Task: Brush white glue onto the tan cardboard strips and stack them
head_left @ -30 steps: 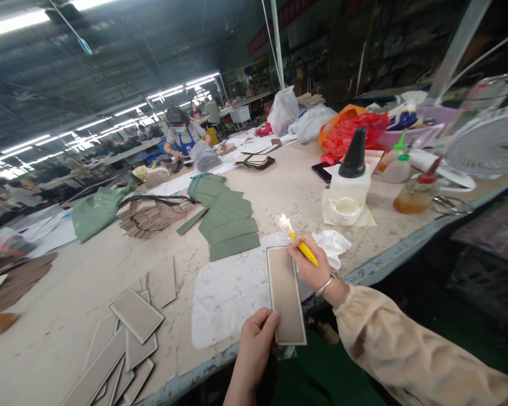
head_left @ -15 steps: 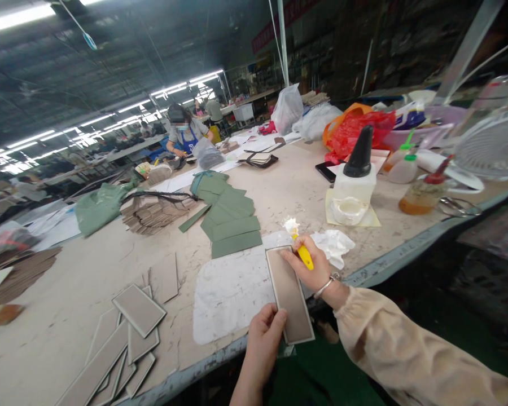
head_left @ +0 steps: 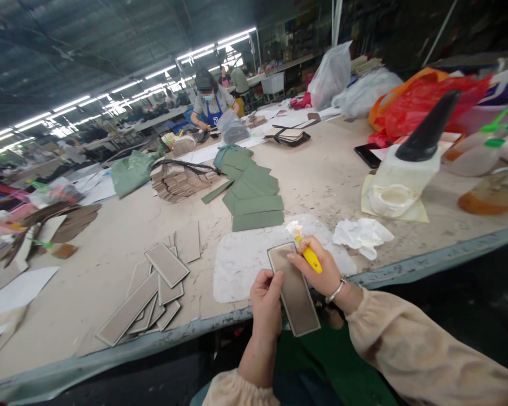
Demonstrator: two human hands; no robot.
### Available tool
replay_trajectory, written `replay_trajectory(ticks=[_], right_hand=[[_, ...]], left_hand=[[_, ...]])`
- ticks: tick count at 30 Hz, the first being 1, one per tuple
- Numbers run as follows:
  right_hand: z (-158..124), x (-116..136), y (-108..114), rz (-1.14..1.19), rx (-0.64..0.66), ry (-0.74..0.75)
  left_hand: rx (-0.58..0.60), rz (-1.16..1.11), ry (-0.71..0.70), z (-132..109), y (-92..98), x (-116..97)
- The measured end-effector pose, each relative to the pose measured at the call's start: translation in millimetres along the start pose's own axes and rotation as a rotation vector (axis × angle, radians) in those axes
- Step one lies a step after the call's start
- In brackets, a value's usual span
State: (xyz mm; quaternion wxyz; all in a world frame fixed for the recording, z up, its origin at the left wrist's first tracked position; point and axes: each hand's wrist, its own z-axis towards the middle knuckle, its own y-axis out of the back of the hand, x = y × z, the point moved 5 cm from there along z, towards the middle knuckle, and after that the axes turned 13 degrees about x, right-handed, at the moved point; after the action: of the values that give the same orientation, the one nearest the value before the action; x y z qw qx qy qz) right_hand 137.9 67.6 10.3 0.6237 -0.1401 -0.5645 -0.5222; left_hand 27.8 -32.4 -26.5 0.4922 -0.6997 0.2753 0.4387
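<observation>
A long brown panel with a pale, dark-edged border is held at the table's front edge. My left hand pinches its left long side between thumb and fingers. My right hand is closed around a yellow-handled brush, its tip covered in white paste; that hand's thumb or finger also touches the panel's upper right side. Beneath the brush tip lies a white sheet. Similar bordered panels are piled loosely to the left. Green pieces lie beyond the sheet.
Crumpled white tissue lies right of the sheet. Behind it stands a white bottle with a black nozzle, near a phone and red bag. A stack of brown pieces sits at back left. Across the table works a person.
My left hand has slid up the panel's left side, from its lower part towards the middle. The view has swung right and the table objects appear shifted. The brush stays in my right hand.
</observation>
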Motion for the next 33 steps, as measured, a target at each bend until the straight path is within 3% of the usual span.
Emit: replay_trajectory(ticks=[4, 13, 22, 28, 33], right_hand=[[-2, 6, -10, -0.056, 0.007, -0.022], [-5, 9, -19, -0.050, 0.050, 0.056], [-11, 15, -22, -0.083, 0.113, 0.150], [-8, 17, -16, -0.084, 0.052, 0.075], [-8, 16, -17, -0.023, 0.035, 0.058]], left_hand=[[-0.068, 0.004, -0.117, -2, 1.4, -5], [0.004, -0.100, -0.040, 1, -0.3, -8], [-0.102, -0.101, -0.163, 3, 8.9, -16], [-0.043, -0.099, -0.138, 0, 3.8, -8], [0.009, -0.236, -0.073, 2, -0.1, -5]])
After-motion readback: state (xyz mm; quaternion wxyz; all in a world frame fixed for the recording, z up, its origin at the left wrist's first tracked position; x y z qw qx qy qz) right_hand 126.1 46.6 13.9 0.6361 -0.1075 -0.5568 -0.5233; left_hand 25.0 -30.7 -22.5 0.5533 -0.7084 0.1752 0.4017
